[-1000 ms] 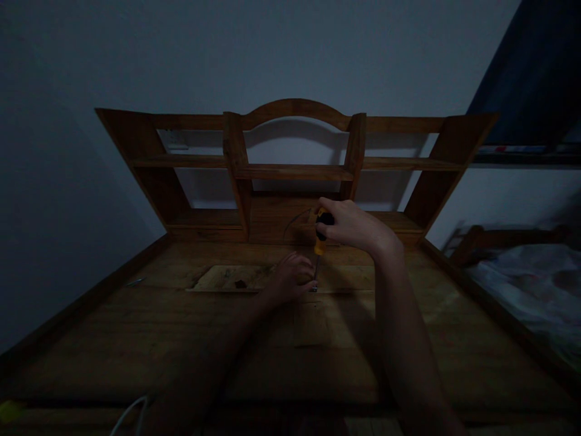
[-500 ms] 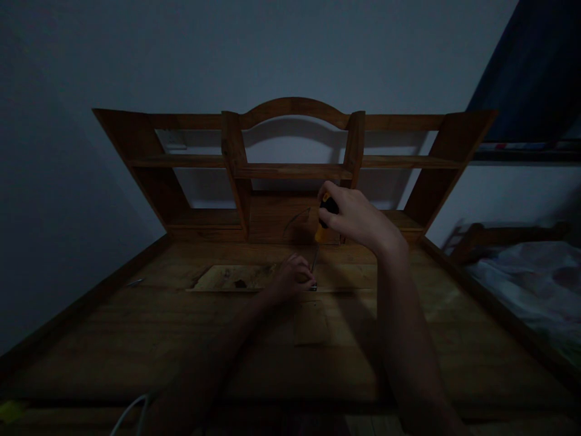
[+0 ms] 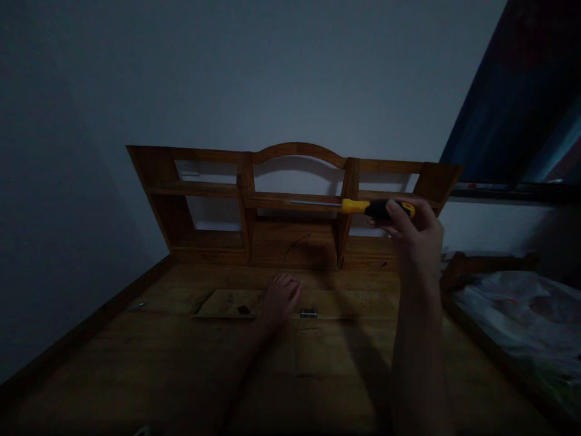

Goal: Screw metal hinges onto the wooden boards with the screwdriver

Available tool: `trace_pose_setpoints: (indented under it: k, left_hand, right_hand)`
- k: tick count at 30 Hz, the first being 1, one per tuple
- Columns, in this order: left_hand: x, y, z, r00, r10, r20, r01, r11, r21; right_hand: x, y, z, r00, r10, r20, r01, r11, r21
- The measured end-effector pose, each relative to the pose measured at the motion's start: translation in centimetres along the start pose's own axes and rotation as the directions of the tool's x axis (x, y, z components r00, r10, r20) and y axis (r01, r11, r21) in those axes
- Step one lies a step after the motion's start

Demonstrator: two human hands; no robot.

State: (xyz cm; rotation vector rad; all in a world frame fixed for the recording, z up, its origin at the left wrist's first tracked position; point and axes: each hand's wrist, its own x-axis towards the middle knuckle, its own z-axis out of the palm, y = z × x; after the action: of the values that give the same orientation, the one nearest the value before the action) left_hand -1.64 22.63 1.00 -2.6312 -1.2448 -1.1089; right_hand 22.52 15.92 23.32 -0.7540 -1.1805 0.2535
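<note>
My right hand (image 3: 415,233) is raised above the desk at right, its fingers wrapped round the black end of a screwdriver (image 3: 356,206). The yellow-and-black handle lies almost level, and the thin metal shaft points left, clear of the desktop. Lower down, my left hand (image 3: 282,293) rests on a pale wooden board (image 3: 213,304), fingers curled together; whatever they may hold is hidden. Just right of it, a small metal hinge (image 3: 308,313) sits at the board's front edge. A dark hole or stain (image 3: 244,309) marks the board left of my hand.
A wooden desk (image 3: 181,363) carries a shelf unit (image 3: 242,200) along its back, against the wall. A small square wood piece (image 3: 313,352) lies before the hinge. Some slim pale object (image 3: 138,305) lies far left. Plastic-covered things (image 3: 517,315) stand beyond the right edge.
My right hand has lifted the screwdriver off the hinge and moved right, tipping it from upright to level. My left hand has drawn away leftward from the hinge, which now shows fully.
</note>
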Motion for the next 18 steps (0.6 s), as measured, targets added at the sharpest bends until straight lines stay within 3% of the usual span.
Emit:
trace_pose_setpoints:
  k: [2, 5, 7, 10, 13, 15, 18]
  left_hand:
    - [0.0, -0.3, 0.1, 0.999, -0.028, -0.016, 0.028, 0.999, 0.028]
    - [0.0, -0.3, 0.5, 0.997, -0.065, -0.052, 0.067, 0.997, 0.024]
    - [0.1, -0.1, 0.6, 0.993, -0.081, -0.085, 0.080, 0.997, -0.013]
    - [0.1, 0.3, 0.5, 0.987, -0.099, -0.125, 0.091, 0.994, -0.065]
    - [0.0, 0.4, 0.4, 0.986, -0.108, -0.129, 0.096, 0.991, -0.092]
    - [-0.2, 0.3, 0.5, 0.987, -0.103, -0.120, 0.092, 0.991, -0.095]
    - [-0.4, 0.2, 0.7, 0.983, -0.124, -0.139, 0.110, 0.989, -0.102]
  right_hand:
    - [0.3, 0.2, -1.6, 0.982, 0.183, -0.046, -0.169, 0.960, 0.225]
    - [-1.6, 0.4, -4.2, 0.922, 0.380, 0.072, -0.382, 0.870, 0.311]
    - [-4.7, 0.7, -5.8, 0.802, 0.561, 0.205, -0.598, 0.748, 0.290]
    - [-11.3, 1.7, -7.7, 0.617, 0.740, 0.268, -0.785, 0.600, 0.153]
    - [-17.8, 3.4, -8.5, 0.555, 0.816, 0.162, -0.826, 0.563, -0.004]
    - [-21.0, 4.8, -8.3, 0.566, 0.822, 0.064, -0.824, 0.567, 0.007]
    - [-24.0, 6.7, -7.4, 0.457, 0.886, -0.074, -0.877, 0.463, 0.130]
